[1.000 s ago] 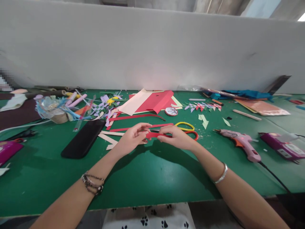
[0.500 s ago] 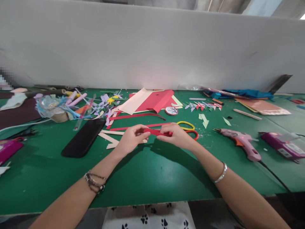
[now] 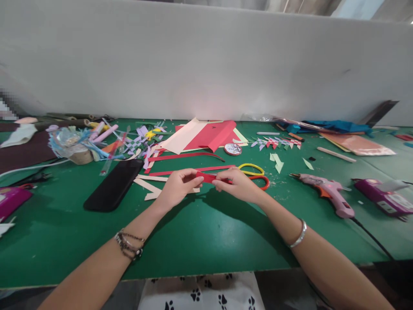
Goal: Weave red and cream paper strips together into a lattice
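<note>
A short red paper strip (image 3: 206, 177) is stretched between my two hands, just above the green table. My left hand (image 3: 177, 186) pinches its left end between thumb and fingers. At the other end my right hand (image 3: 235, 184) grips the strip, and its fingers hide part of it. Scissors with yellow and orange handles (image 3: 251, 170) lie behind my right hand, their blades mostly hidden. Long red paper strips (image 3: 190, 171) lie just beyond my hands. Cream paper strips (image 3: 148, 187) rest beside and partly under my left hand.
A black phone (image 3: 114, 187) lies left. On the right are a pink glue gun (image 3: 327, 191) and a purple device (image 3: 382, 197). Red and cream paper sheets (image 3: 209, 135), a round tin (image 3: 232, 149) and woven paper pieces (image 3: 277, 143) lie farther back, before a grey partition (image 3: 206, 60).
The fingers of my right hand have shifted slightly on the red strip, and less of its right end shows. Both hands stay in nearly the same place.
</note>
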`<state>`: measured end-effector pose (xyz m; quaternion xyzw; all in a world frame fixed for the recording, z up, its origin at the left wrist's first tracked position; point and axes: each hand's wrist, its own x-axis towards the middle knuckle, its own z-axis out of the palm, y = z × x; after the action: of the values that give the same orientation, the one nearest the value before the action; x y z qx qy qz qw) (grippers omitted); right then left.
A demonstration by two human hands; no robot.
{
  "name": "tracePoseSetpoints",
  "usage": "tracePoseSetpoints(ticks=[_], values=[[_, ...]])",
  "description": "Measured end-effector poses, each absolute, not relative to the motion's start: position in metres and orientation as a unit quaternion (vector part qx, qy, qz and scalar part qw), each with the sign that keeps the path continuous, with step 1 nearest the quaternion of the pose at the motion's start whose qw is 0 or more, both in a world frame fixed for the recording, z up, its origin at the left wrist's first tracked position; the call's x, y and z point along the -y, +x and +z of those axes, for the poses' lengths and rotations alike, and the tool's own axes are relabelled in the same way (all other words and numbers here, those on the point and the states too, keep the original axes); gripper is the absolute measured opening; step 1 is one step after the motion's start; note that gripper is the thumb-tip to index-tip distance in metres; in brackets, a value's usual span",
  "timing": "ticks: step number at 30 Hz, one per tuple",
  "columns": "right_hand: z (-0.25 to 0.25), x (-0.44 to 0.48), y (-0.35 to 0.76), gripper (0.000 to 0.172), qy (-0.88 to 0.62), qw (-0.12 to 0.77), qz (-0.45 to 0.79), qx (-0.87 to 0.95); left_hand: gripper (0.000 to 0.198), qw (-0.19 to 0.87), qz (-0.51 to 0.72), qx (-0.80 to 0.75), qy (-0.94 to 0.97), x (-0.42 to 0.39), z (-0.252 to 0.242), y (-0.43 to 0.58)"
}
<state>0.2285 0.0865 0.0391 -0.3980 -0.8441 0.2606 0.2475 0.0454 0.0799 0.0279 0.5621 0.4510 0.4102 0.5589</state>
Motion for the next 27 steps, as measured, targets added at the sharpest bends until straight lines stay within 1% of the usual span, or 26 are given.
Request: tracePoseSetpoints(ticks=[8, 16, 23, 27], values=[[0.037, -0.0864, 0.227, 0.033, -0.395, 0.261, 0.274, 0.837, 0.031, 0.553, 0.411, -0.466, 0.555, -0.0794, 0.0302, 0.0451], [0.037, -0.0864, 0.2273, 0.034, -0.403, 0.265, 0.266, 0.835, 0.032, 0.583, 0.426, -0.466, 0.512, -0.0798, 0.0311, 0.0443], [0.0369, -0.0869, 0.2279, 0.034, -0.404, 0.262, 0.264, 0.836, 0.025, 0.563, 0.428, -0.461, 0.536, -0.0817, 0.0281, 0.043], [0.0365, -0.0875, 0.2285, 0.033, -0.398, 0.259, 0.263, 0.84, 0.017, 0.542, 0.427, -0.479, 0.543, -0.0804, 0.0332, 0.0444]])
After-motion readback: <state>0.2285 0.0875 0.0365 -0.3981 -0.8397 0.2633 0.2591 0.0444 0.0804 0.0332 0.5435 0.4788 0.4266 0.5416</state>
